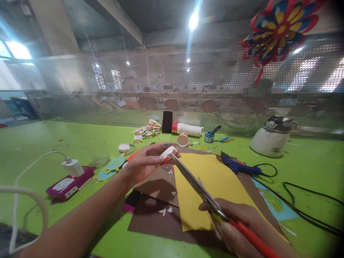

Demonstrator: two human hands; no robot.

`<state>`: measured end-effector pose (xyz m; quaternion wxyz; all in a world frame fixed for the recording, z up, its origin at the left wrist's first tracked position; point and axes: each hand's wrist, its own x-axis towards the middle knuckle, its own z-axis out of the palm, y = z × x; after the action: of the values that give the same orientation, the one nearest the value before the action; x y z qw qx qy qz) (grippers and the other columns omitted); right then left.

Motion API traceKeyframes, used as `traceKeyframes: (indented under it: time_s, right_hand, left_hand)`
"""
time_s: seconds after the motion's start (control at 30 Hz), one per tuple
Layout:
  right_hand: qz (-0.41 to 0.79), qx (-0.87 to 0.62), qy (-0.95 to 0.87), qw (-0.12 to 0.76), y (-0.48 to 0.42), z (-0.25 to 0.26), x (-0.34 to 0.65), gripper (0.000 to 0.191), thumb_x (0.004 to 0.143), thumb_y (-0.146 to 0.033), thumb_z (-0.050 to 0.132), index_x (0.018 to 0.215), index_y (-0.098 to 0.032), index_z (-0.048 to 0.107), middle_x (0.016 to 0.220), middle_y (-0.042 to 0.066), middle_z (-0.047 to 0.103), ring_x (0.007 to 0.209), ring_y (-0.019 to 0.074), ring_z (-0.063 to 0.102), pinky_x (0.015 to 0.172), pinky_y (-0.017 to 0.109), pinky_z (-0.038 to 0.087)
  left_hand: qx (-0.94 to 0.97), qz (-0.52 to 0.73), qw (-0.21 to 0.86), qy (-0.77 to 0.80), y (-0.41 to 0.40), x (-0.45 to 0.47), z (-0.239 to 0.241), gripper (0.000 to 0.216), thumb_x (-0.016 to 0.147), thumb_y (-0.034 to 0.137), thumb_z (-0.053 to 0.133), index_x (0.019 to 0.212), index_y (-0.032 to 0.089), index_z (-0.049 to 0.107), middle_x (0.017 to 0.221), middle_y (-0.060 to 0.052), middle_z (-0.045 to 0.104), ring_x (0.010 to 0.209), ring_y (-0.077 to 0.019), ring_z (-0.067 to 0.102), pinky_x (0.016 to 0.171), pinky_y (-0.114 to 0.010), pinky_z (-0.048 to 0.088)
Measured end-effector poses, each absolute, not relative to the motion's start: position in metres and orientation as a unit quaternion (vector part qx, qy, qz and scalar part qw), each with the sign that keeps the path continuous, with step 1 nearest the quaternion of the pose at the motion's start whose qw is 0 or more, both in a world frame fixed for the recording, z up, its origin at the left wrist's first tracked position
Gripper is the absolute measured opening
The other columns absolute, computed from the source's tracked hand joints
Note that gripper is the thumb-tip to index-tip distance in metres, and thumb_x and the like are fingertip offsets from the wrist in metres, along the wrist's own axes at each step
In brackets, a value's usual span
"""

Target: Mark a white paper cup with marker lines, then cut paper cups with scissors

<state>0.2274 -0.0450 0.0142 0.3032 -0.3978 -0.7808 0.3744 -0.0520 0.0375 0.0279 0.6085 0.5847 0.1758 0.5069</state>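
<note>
Between the thumb and fingers of my left hand point(146, 159) is a small white and red paper piece point(168, 153). My right hand point(239, 218) grips a pair of scissors point(197, 186) with red on the handle. The scissor tips reach the paper piece beside my left fingertips; whether the blades are biting into it I cannot tell. Below lie a yellow sheet point(209, 179) and brown sheets point(153, 211), with white and red paper scraps point(166, 211) on the brown. My right fingers partly hide the scissor handles.
A blue glue gun point(239, 167) lies right with its black cord. Behind are a paper cup point(182, 139), stacked cups point(188, 129), a dark phone point(167, 122), a blue jar point(209, 137) and a kettle point(272, 138). A purple power strip point(70, 182) sits left.
</note>
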Motion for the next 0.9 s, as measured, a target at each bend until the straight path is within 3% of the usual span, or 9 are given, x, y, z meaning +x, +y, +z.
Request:
traceKeyframes:
  time_s: [0.1,0.27,0.37,0.57,0.77,0.9]
  right_hand:
    - [0.306,-0.397,-0.810,0.306,-0.041,0.014,0.225,0.045,0.091,-0.058,0.050,0.103,-0.021,0.074,0.073,0.005,0.069,0.063,0.0180,0.058,0.056,0.025,0.046]
    - [0.246,-0.414,-0.827,0.290,-0.040,0.018,0.222,0.034,0.091,-0.049,0.053,0.093,-0.021,0.074,0.075,0.004,0.071,0.063,0.0178,0.062,0.055,0.024,0.048]
    - [0.228,-0.413,-0.832,0.291,-0.040,0.018,0.222,0.031,0.092,-0.045,0.053,0.093,-0.022,0.074,0.080,0.005,0.074,0.064,0.0189,0.065,0.057,0.025,0.051]
    - [0.207,-0.417,-0.837,0.287,-0.041,0.014,0.225,0.031,0.094,-0.044,0.052,0.099,-0.021,0.072,0.079,0.005,0.074,0.066,0.0201,0.068,0.060,0.027,0.054]
    - [0.235,-0.435,-0.825,0.274,-0.039,0.015,0.223,0.034,0.094,-0.048,0.051,0.096,-0.021,0.071,0.081,0.006,0.074,0.070,0.0213,0.068,0.061,0.028,0.054]
    - [0.222,-0.433,-0.830,0.272,-0.039,0.015,0.222,0.033,0.095,-0.045,0.050,0.097,-0.019,0.071,0.084,0.007,0.074,0.072,0.0212,0.067,0.062,0.028,0.053]
  left_hand:
    - [0.603,0.525,0.570,0.187,0.035,-0.049,0.030,0.049,0.072,0.023,0.080,0.121,0.020,0.069,0.118,-0.013,0.072,0.112,-0.0287,0.065,0.100,-0.043,0.046]
    - [0.603,0.546,0.531,0.236,0.029,-0.042,0.034,0.049,0.068,0.024,0.086,0.114,0.019,0.069,0.115,-0.013,0.072,0.101,-0.0253,0.067,0.086,-0.037,0.053]
    - [0.607,0.556,0.516,0.236,0.028,-0.039,0.035,0.047,0.067,0.022,0.087,0.111,0.019,0.069,0.113,-0.011,0.072,0.100,-0.0232,0.067,0.086,-0.034,0.053]
    - [0.595,0.587,0.495,0.238,0.032,-0.037,0.031,0.054,0.071,0.016,0.084,0.121,0.026,0.066,0.112,-0.007,0.071,0.099,-0.0197,0.065,0.084,-0.032,0.053]
    - [0.598,0.598,0.461,0.269,0.035,-0.035,0.026,0.047,0.072,0.023,0.085,0.117,0.028,0.070,0.106,-0.004,0.071,0.096,-0.0189,0.063,0.082,-0.031,0.054]
    - [0.603,0.590,0.457,0.281,0.033,-0.032,0.025,0.055,0.072,0.022,0.085,0.124,0.029,0.066,0.109,-0.004,0.070,0.097,-0.0181,0.064,0.086,-0.031,0.054]
